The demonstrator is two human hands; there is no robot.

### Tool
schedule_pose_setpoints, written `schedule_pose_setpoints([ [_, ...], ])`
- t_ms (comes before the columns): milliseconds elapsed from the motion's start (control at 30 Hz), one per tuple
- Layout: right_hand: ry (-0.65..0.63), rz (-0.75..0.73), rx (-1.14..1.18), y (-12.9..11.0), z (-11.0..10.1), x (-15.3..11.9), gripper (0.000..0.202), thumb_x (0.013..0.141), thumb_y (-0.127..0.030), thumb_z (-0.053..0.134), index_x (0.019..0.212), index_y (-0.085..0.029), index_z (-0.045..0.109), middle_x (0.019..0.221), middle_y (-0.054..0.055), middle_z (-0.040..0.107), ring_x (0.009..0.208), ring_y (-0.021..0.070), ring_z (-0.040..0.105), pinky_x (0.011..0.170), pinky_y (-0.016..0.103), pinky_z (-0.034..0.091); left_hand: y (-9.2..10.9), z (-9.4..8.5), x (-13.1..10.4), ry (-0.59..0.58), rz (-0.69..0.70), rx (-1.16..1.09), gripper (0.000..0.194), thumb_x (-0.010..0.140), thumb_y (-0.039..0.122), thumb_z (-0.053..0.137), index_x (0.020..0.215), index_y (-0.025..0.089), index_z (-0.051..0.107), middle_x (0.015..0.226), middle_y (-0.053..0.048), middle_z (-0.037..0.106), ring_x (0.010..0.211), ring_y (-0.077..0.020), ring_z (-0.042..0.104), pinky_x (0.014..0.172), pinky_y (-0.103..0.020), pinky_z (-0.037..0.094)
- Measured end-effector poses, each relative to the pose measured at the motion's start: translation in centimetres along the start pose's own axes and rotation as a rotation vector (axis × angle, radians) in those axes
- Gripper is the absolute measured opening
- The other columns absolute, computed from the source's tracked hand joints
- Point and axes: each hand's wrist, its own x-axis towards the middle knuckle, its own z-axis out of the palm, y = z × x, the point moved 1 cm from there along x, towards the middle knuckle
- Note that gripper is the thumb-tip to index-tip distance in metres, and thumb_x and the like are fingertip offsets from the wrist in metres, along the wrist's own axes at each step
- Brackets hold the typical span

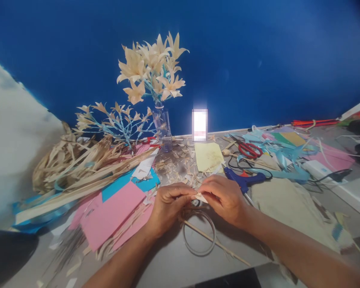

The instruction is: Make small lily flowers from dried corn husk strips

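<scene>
My left hand (174, 202) and my right hand (222, 196) meet above the middle of the table, their fingers pinched on a small cream-coloured piece (201, 197) between them. The piece is partly hidden by the fingertips. Just below the hands lie a grey ring (199, 254) and a thin stick (228, 251) that crosses it. A blue glue gun (243, 180) rests beyond my right hand. Pink card (112, 216) and blue card (117, 187) lie to the left of my left hand.
A clear vase (164, 132) holds cream flowers (156, 68) at the back. Dried husks (75, 160) are heaped at the left. Red scissors (250, 150), yellow paper (209, 156), a beige cloth (291, 212), blue ribbons (288, 156) and a white power strip (342, 188) lie further off.
</scene>
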Motion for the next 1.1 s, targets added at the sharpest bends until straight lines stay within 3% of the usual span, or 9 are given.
schedule_pose_setpoints([
  [267, 0.006, 0.003, 0.017, 0.09, -0.11, 0.04, 0.01, 0.093, -0.014, 0.06, 0.092, -0.021, 0.068, 0.083, 0.005, 0.07, 0.075, 0.0168, 0.066, 0.067, 0.028, 0.051, -0.24, 0.11, -0.09, 0.021, -0.169, -0.054, 0.014, 0.073, 0.028, 0.08, 0.082, 0.019, 0.083, 0.073, -0.008, 0.075, 0.058, -0.0152, 0.061, 0.054, -0.025, 0.048],
  [467, -0.012, 0.058, 0.045, 0.07, -0.25, 0.08, 0.009, 0.093, -0.017, 0.061, 0.085, -0.02, 0.063, 0.078, 0.004, 0.068, 0.071, 0.0157, 0.063, 0.063, 0.026, 0.047, 0.02, 0.12, -0.04, -0.034, -0.179, -0.073, 0.013, 0.072, 0.029, 0.081, 0.073, 0.016, 0.081, 0.063, -0.005, 0.069, 0.054, -0.0134, 0.056, 0.052, -0.024, 0.045],
  [700, -0.058, 0.116, 0.084, 0.47, -0.01, -0.07, 0.01, 0.093, -0.016, 0.059, 0.084, -0.019, 0.064, 0.077, 0.003, 0.067, 0.071, 0.0154, 0.061, 0.065, 0.027, 0.045, 0.22, 0.39, -0.3, 0.002, -0.164, -0.058, 0.012, 0.074, 0.027, 0.08, 0.071, 0.016, 0.076, 0.063, -0.003, 0.067, 0.056, -0.0122, 0.056, 0.054, -0.023, 0.043],
  [967, -0.188, 0.427, 0.286, 0.86, -0.26, 0.42, 0.008, 0.087, -0.019, 0.064, 0.08, -0.018, 0.067, 0.073, 0.001, 0.067, 0.064, 0.0131, 0.058, 0.059, 0.023, 0.044, -0.12, 0.17, -0.13, 0.142, -0.027, 0.003, 0.006, 0.077, 0.022, 0.076, 0.072, 0.019, 0.077, 0.072, -0.003, 0.07, 0.064, -0.0137, 0.06, 0.059, -0.024, 0.046],
  [1100, -0.255, 0.575, 0.459, 0.87, -0.17, 0.5, 0.005, 0.083, -0.02, 0.064, 0.082, -0.016, 0.068, 0.067, -0.002, 0.06, 0.056, 0.0102, 0.049, 0.052, 0.021, 0.037, -0.3, 0.2, -0.17, 0.185, -0.045, 0.011, 0.006, 0.077, 0.023, 0.076, 0.073, 0.019, 0.075, 0.069, -0.001, 0.066, 0.059, -0.0112, 0.056, 0.056, -0.022, 0.045],
])
